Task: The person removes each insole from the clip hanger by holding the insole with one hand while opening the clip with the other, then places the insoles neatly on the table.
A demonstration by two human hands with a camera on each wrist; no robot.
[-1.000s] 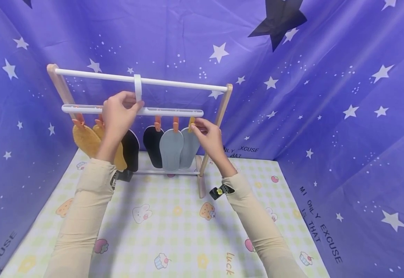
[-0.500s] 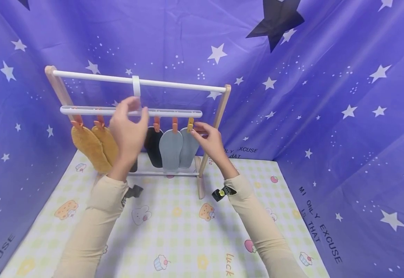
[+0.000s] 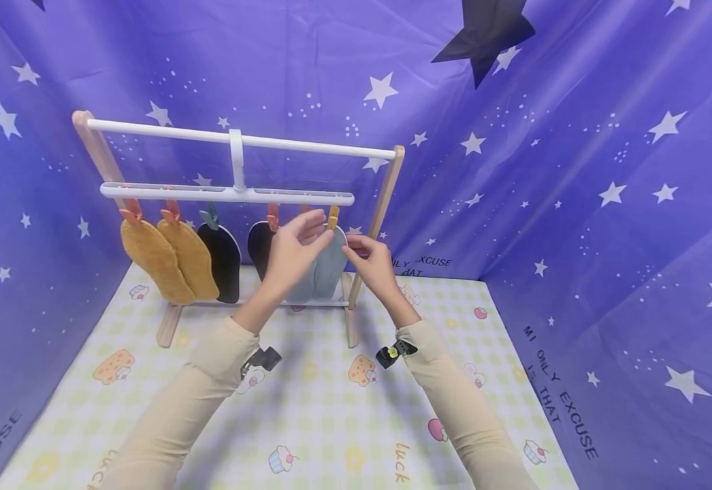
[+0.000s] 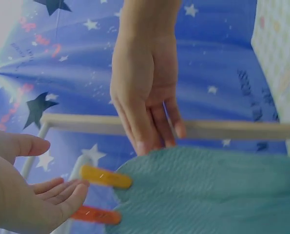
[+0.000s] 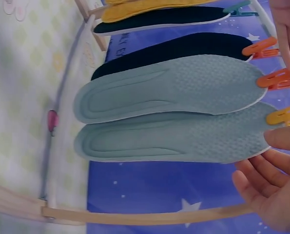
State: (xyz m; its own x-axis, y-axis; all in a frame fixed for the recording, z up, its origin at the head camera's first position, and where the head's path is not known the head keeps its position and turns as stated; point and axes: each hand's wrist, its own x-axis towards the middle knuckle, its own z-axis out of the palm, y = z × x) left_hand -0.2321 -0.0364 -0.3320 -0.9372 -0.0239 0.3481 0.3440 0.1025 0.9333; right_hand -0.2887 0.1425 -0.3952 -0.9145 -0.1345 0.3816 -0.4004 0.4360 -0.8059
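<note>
A white clip hanger (image 3: pixel 209 194) hangs by its hook from a rack's top bar, with insoles clipped along it. My right hand (image 3: pixel 373 262) pinches the upper edge of the rightmost grey insole (image 5: pixel 149 141), thumb in front and fingers behind. A yellow clip (image 3: pixel 333 216) is fastened to that insole's top. My left hand (image 3: pixel 297 248) is spread in front of the other grey insole (image 5: pixel 174 90), fingertips close to the yellow clip and holding nothing. In the left wrist view, an orange clip (image 4: pixel 98 214) shows beside those fingers.
Two tan fuzzy insoles (image 3: pixel 155 262) hang from orange clips at the left. A black insole (image 3: pixel 224 262) hangs from a teal clip, and another black insole (image 5: pixel 183 51) is partly hidden by my left hand. The rack's wooden legs (image 3: pixel 383 197) stand on a checked tablecloth (image 3: pixel 307 422).
My left hand has let go of the hanger beside its hook and moved right and down to the grey insoles. My right hand has slid down from the yellow clip to the insole's edge.
</note>
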